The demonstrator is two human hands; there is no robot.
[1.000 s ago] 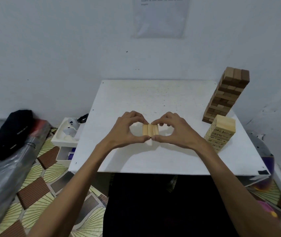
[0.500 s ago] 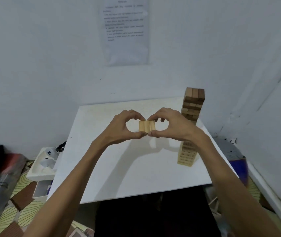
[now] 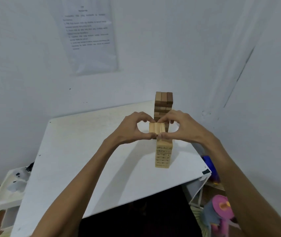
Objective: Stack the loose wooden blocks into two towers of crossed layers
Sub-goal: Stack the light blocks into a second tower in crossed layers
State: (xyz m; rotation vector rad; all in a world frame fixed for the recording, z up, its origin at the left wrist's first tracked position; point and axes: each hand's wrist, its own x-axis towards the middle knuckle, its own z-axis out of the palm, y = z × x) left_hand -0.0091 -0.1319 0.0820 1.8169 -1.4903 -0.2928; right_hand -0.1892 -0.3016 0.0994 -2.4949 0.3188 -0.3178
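A row of three pale blocks [image 3: 156,128] is held side by side, pinched at its ends between the thumb and fingers of the left hand [image 3: 129,130] and the right hand [image 3: 185,128]. The row is kept just over the top of the pale tower [image 3: 163,154], slightly to its left; whether they touch cannot be told. A darker tower [image 3: 163,103] is seen behind it on the white bench [image 3: 85,151].

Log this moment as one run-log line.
left hand: pinches three-block layer | right hand: pinches it too | layer: near light tower top | dark tower: behind, upright
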